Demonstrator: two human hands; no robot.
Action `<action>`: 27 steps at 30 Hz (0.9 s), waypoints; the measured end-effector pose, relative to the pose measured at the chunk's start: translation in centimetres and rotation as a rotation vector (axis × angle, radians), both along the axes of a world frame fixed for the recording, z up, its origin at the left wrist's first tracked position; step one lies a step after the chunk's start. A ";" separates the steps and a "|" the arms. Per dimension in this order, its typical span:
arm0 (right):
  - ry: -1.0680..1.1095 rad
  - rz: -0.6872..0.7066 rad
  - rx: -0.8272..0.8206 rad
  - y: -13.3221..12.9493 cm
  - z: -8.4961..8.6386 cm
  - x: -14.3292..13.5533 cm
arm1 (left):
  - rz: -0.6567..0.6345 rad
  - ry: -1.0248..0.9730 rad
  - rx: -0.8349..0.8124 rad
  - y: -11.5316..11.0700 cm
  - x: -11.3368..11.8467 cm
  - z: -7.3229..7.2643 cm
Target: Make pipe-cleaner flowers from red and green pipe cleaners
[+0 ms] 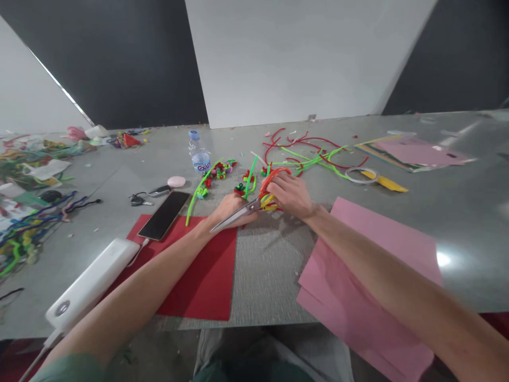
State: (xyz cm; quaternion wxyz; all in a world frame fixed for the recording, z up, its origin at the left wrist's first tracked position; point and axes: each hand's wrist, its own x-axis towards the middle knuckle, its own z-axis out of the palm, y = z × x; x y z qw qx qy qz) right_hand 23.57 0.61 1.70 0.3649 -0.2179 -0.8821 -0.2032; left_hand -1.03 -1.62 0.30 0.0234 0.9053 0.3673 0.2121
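My right hand [289, 193] is wrapped round the orange handle of a pair of scissors [238, 215], whose blades point left and down across my left wrist. Close beside it, my left hand [234, 208] has its fingers curled at a small red and green pipe-cleaner piece [240, 189]; the scissors partly hide those fingers. An upright green pipe cleaner [251, 175] rises just behind the left hand. Some yellow pieces [269, 202] show under the right hand. A cluster of small twisted flowers [218, 171] lies behind and to the left.
Red and green pipe cleaners [314, 154] lie behind my hands, near a tape roll [361, 175] and yellow cutter [389, 184]. A bottle [200, 154], phone [165, 215], power bank [93, 281] and red paper [207, 265] are left; pink sheets [382, 233] lie right.
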 end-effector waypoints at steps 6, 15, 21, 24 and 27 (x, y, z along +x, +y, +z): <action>-0.140 0.015 0.030 -0.5 0.1 -0.7 | -0.053 0.076 -0.028 0.1 0.3 -0.3; -0.154 0.039 0.033 -0.5 0.1 -1.1 | -0.099 0.069 -0.010 0.3 0.1 -0.5; -0.106 0.034 0.014 -0.3 0.0 -0.7 | -0.103 0.028 -0.041 0.3 -0.1 -0.5; -0.013 0.064 0.072 -0.1 0.2 -0.4 | -0.082 -0.001 -0.026 0.2 0.0 -0.4; 0.009 0.064 0.077 0.1 0.3 -0.4 | -0.075 -0.018 0.002 0.2 0.0 -0.5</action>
